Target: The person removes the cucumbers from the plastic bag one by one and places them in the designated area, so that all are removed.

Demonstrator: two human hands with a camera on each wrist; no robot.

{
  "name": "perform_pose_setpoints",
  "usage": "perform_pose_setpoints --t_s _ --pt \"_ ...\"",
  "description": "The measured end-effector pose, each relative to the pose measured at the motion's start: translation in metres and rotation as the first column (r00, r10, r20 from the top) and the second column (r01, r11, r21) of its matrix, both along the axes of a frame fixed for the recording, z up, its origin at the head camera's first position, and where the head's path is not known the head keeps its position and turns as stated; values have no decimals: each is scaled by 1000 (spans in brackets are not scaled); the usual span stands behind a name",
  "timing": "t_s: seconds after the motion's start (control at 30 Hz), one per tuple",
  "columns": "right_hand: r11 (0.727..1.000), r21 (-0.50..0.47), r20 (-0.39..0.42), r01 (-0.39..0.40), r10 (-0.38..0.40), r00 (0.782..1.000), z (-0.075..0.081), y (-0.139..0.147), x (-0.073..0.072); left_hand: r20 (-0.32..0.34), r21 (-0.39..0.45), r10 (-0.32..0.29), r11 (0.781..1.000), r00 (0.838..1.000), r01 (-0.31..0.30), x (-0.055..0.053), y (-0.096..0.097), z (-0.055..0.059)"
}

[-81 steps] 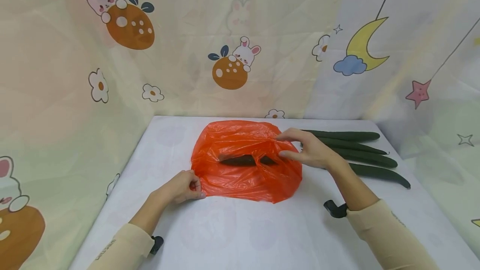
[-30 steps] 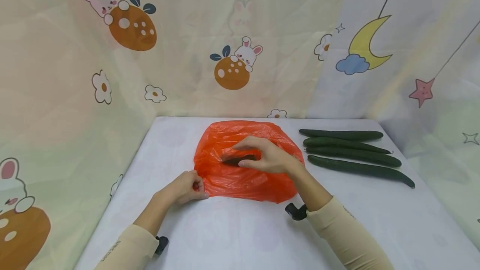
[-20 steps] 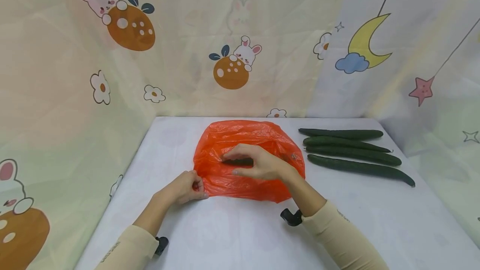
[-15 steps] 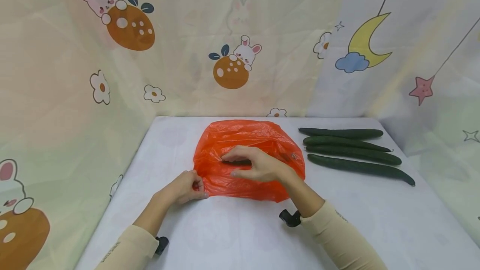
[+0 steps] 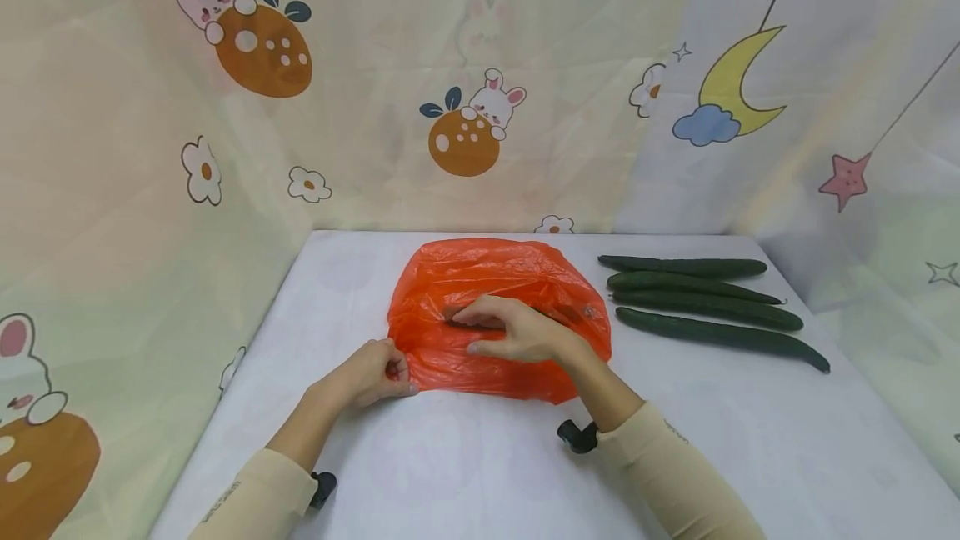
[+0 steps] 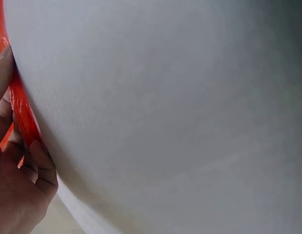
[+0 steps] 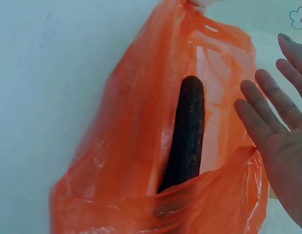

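Note:
A red plastic bag (image 5: pixel 487 261) lies flat on the white table, with a dark green cucumber (image 7: pixel 187 131) partly inside it. My left hand (image 5: pixel 372 375) pinches the bag's near left corner; in the left wrist view its thumb and fingers grip the red edge (image 6: pixel 25 114). Over the middle of the bag is my right hand (image 5: pixel 525 332), hiding most of the cucumber from the head view. Seen from the right wrist, the fingers (image 7: pixel 270 95) of that hand are straight and spread beside the cucumber, with space between them and it.
Several cucumbers (image 5: pixel 705 311) lie in a row right of the bag. White cloth (image 5: pixel 480 465) covers the table. Printed fabric walls (image 5: pixel 360 107) with rabbits and flowers stand behind and at both sides.
My right hand has let go of the bag's right part and moved left over its middle, then lowered slightly. The bag's lifted right fold has dropped. My left hand stays at its corner.

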State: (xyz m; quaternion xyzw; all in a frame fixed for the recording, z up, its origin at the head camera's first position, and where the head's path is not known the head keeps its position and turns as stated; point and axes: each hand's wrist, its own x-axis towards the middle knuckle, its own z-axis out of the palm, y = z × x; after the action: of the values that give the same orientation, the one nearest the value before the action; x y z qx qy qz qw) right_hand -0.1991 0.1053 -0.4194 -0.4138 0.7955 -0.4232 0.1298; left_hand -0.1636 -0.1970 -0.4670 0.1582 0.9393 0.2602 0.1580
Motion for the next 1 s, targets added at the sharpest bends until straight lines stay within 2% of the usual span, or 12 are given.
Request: perform_pose_setpoints --t_s 0.13,0.43,0.77,1.0 --pt "998 53 9 28 -28 1000 -4 1 0 -2 -2 -12 1000 1000 12 -1 1 0" --pt "970 197 -82 143 -129 988 -10 7 -5 23 -7 23 1000 999 -22 -2 1 1" --pt "939 263 -88 223 -207 974 -15 24 -21 42 -1 26 1000 999 -26 -3 2 -1" --pt "942 242 -79 232 -219 973 -19 35 -33 42 -7 21 1000 999 -21 -3 2 1"
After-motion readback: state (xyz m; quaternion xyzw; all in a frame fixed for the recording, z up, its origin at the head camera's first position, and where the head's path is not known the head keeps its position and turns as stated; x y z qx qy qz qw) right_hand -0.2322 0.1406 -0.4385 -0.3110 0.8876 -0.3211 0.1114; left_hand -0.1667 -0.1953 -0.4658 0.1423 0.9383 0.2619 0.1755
